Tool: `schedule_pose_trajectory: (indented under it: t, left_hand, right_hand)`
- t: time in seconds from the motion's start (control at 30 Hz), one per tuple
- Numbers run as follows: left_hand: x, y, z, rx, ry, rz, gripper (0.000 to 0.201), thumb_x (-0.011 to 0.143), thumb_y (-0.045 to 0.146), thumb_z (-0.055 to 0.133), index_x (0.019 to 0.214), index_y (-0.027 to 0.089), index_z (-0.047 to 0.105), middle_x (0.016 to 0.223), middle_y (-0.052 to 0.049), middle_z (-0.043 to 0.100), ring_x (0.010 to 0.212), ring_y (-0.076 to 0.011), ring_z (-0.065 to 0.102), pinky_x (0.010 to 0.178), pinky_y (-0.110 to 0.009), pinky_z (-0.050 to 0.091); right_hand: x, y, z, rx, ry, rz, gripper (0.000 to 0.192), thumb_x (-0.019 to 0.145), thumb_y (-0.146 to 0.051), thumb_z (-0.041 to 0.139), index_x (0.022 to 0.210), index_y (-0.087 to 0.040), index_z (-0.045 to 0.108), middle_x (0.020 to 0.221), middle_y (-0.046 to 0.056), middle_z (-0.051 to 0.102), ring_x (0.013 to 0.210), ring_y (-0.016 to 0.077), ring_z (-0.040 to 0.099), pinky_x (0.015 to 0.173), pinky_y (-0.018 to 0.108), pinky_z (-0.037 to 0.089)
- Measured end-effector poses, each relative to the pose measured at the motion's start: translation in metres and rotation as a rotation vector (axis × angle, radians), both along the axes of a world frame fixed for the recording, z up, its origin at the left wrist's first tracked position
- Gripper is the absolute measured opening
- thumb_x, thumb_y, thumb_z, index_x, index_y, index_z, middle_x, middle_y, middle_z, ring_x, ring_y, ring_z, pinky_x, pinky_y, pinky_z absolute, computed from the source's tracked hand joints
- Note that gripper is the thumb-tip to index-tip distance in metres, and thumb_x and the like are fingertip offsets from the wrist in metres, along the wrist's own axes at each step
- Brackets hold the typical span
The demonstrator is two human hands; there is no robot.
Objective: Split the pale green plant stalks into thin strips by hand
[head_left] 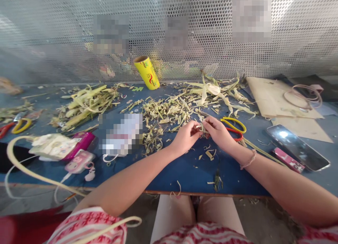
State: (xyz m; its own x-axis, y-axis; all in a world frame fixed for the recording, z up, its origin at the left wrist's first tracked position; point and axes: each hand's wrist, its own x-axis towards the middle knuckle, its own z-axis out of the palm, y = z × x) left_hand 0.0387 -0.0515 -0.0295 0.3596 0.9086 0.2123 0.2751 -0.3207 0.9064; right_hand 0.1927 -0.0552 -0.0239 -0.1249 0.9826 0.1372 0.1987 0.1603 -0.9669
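Both hands meet over the blue table, fingertips pinched around a small pale leaf strip (202, 126). My left hand (187, 135) grips it from the left; my right hand (219, 133) holds it from the other side. The fingers partly hide the strip, so its full shape cannot be made out. Just beyond the hands spreads a heap of pale green and cream plant scraps (169, 110). Scissors with yellow and red handles (236, 122) lie right beside my right hand, their blades partly covered. Small cut bits (210, 153) are scattered below the hands.
A yellow cardboard tube (147, 73) stands tilted near the perforated metal screen (211, 54). Dried stalks (87, 105) are piled at left. Phones, including a dark one (298, 147), a power bank (79, 145) and cables flank the work area. Brown paper (280, 98) lies at right.
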Motion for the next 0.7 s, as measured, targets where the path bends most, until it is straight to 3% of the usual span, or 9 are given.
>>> schedule_pose_trajectory:
  t: [0.5, 0.7]
  left_hand:
    - [-0.0015, -0.0024, 0.0041, -0.008, -0.046, -0.06, 0.016, 0.078, 0.02, 0.061, 0.091, 0.018, 0.052, 0.074, 0.0, 0.06, 0.069, -0.0121, 0.06, 0.066, -0.027, 0.051]
    - [-0.0009, -0.0018, 0.0003, -0.07, -0.091, -0.08, 0.017, 0.078, 0.022, 0.061, 0.092, 0.017, 0.054, 0.077, -0.001, 0.061, 0.072, -0.0129, 0.061, 0.069, -0.03, 0.052]
  right_hand:
    - [-0.0008, -0.0001, -0.0016, -0.037, 0.085, -0.042, 0.033, 0.078, -0.054, 0.062, 0.072, -0.024, 0.051, 0.051, -0.006, 0.042, 0.04, 0.0092, 0.037, 0.04, 0.027, 0.029]
    - [0.0011, 0.0016, -0.0039, -0.072, 0.189, 0.023, 0.03, 0.078, -0.051, 0.064, 0.077, -0.024, 0.052, 0.053, -0.005, 0.047, 0.041, 0.0086, 0.038, 0.041, 0.025, 0.028]
